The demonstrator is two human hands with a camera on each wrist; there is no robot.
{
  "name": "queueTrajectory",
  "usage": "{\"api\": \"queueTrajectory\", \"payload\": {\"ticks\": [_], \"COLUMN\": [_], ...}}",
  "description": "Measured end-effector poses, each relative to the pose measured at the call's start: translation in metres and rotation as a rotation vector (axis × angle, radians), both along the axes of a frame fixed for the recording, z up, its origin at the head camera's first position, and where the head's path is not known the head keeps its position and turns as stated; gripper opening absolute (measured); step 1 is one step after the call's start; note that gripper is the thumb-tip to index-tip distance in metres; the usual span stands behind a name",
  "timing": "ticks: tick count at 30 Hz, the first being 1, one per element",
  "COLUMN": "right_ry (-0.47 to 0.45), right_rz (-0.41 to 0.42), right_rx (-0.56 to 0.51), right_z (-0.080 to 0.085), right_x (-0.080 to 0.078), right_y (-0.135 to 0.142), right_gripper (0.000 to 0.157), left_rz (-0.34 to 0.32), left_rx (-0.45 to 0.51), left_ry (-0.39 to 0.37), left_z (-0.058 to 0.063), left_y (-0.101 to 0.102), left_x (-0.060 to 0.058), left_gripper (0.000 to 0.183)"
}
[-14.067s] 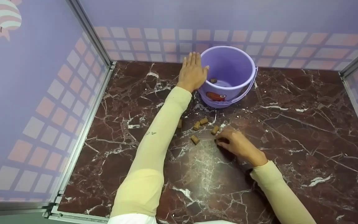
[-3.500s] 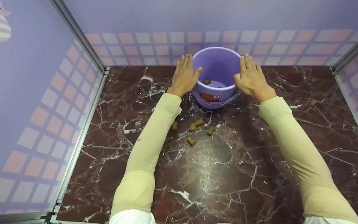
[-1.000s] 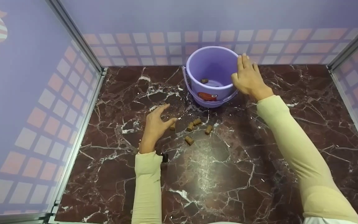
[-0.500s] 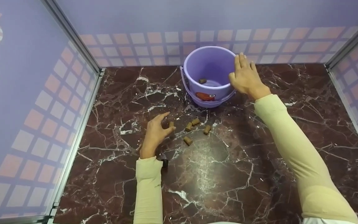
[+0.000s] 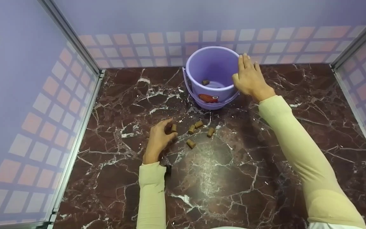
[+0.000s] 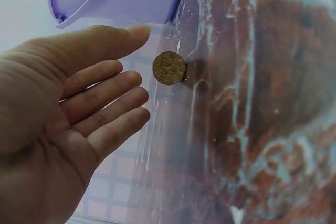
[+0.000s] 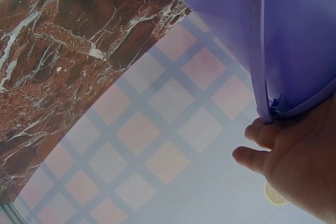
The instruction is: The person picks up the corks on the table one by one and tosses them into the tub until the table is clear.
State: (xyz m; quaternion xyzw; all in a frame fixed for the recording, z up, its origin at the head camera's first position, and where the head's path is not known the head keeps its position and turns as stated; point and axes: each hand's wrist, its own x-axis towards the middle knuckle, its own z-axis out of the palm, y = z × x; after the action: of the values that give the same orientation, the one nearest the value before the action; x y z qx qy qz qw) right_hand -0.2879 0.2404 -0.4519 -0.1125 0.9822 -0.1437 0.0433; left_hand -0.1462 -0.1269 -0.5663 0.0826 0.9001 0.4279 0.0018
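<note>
The left hand (image 5: 158, 139) has its thumb and fingers (image 6: 105, 92) spread at either side of a nearest cork (image 5: 174, 128), which lies on its side on the table (image 5: 233, 184); the left wrist view shows a gap, so the hand holds nothing. From that cork, two paired corks (image 5: 191, 129) (image 5: 199, 124) lie just beside one another towards 3 o'clock, a farther cork (image 5: 211, 132) sits beyond them, and a lower cork (image 5: 191, 143) lies between 4 and 5 o'clock.

The purple bucket (image 5: 224, 73) stands upright at about 1 o'clock from the left hand, its handle (image 5: 187, 84) hanging down round the front. The right hand (image 5: 249, 79) rests against its rim at 3 o'clock, fingers straight. Inside, an inner cork (image 5: 205, 82) lies at about 7 o'clock; a dark speck at the near rim may be another, though it is mostly hidden.
</note>
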Motion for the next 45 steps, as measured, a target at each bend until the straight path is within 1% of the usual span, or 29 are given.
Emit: {"api": "queueTrajectory", "payload": {"ticks": [7, 13, 22, 28, 36, 40, 45], "right_ry": [-0.010, -0.015, -0.006, -0.018, -0.012, -0.007, 0.002], "right_rz": [-0.004, -0.004, 0.002, 0.001, 0.000, -0.002, 0.002], "right_rx": [0.001, 0.009, 0.001, -0.001, 0.001, -0.007, -0.005], "right_z": [-0.001, -0.001, 0.000, 0.000, 0.000, 0.000, 0.000], "right_x": [-0.002, -0.002, -0.002, -0.002, -0.001, 0.000, -0.001], "right_y": [0.000, 0.001, 0.000, 0.001, 0.001, 0.001, 0.001], "right_gripper": [0.078, 0.079, 0.079, 0.078, 0.078, 0.078, 0.078], "left_rz": [0.010, 0.019, 0.028, 0.025, 0.019, 0.024, 0.044], "left_rx": [-0.001, 0.015, -0.004, 0.022, 0.037, 0.060, 0.051], "left_ry": [0.038, 0.044, 0.077, 0.087, 0.121, 0.132, 0.131], "left_z": [-0.006, -0.013, -0.019, -0.021, -0.024, -0.024, -0.024], "left_y": [0.001, 0.002, 0.004, 0.004, 0.004, 0.005, 0.007], "left_x": [0.001, 0.000, -0.002, -0.004, -0.005, -0.006, -0.006], "left_gripper": [0.048, 0.046, 0.044, 0.042, 0.037, 0.031, 0.032]}}
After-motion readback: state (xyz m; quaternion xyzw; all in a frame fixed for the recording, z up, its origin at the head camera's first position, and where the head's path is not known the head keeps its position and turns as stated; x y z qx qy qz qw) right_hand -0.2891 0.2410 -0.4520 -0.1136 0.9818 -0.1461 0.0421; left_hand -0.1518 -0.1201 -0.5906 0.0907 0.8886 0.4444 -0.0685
